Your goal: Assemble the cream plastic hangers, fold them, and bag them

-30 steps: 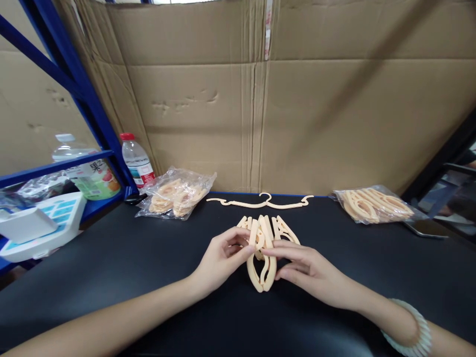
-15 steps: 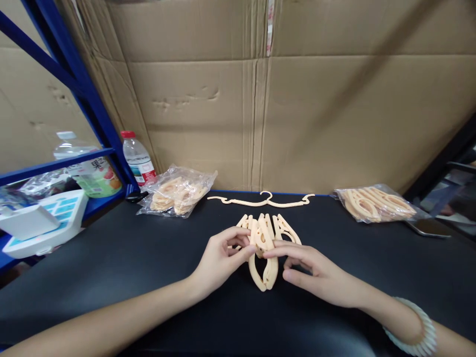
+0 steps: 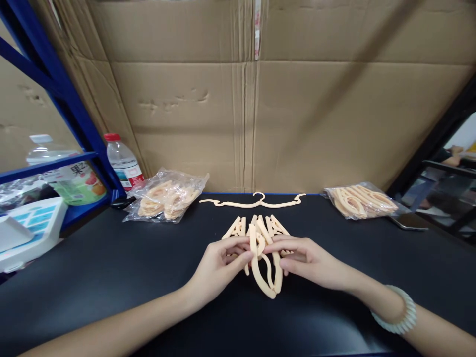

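Note:
A cream plastic folding clothes hanger (image 3: 262, 282), folded up with its hook tucked inside, stands tilted between my hands above the black table. My left hand (image 3: 219, 263) is closed, its thumb and fingers pinching the hanger's left arm. On the other side, my right hand (image 3: 314, 260) has its fingertips and thumb on the right arm. Behind them lie more folded hangers (image 3: 275, 226), partly hidden by my fingers. Farther back rests one hanger unfolded to full width (image 3: 243, 204), its hook pointing away.
A clear bag of hangers (image 3: 167, 196) lies at the back left, another bag (image 3: 362, 201) at the back right by a phone (image 3: 409, 221). Bottles, one red-capped (image 3: 124, 163), and a white-and-blue device (image 3: 35, 233) stand at left near a blue frame (image 3: 63, 99). Cardboard (image 3: 186, 99) walls the back.
The held hanger's two arms have spread apart somewhat, and my right hand has closed onto the right arm. The whole view has shifted slightly, so the background sits farther left.

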Action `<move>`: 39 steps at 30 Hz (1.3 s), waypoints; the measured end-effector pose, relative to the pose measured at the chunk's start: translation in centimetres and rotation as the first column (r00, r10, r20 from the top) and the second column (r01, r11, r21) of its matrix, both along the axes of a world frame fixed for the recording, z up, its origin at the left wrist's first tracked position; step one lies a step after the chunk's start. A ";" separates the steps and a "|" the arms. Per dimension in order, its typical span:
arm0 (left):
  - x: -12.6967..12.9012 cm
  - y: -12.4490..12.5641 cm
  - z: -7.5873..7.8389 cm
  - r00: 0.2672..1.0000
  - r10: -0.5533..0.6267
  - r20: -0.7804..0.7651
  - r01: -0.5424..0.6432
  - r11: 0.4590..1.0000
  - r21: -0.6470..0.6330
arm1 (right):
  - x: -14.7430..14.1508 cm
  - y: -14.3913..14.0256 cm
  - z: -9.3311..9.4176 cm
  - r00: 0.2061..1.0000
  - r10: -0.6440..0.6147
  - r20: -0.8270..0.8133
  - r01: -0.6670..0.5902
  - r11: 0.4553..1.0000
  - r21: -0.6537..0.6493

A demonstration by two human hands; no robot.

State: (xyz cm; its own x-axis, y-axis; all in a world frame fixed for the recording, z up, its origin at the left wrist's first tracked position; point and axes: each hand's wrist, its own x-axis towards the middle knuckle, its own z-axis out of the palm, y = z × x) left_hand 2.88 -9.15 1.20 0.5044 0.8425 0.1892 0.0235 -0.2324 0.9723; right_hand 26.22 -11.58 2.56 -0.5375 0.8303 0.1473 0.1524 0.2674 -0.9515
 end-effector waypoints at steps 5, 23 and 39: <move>-0.1 -0.3 0.4 0.997 0.070 0.034 -0.068 0.997 -0.040 | -0.9 -0.8 0.1 0.999 -0.007 -0.045 0.005 0.999 -0.034; -0.1 -0.1 0.1 0.993 0.115 0.009 -0.115 0.993 -0.032 | -0.7 -1.4 0.9 0.980 0.022 0.200 -0.059 0.981 0.182; -1.4 0.1 0.5 0.953 0.068 -0.295 0.104 0.842 0.529 | 4.6 2.2 1.1 0.920 -0.339 0.194 0.327 0.940 0.094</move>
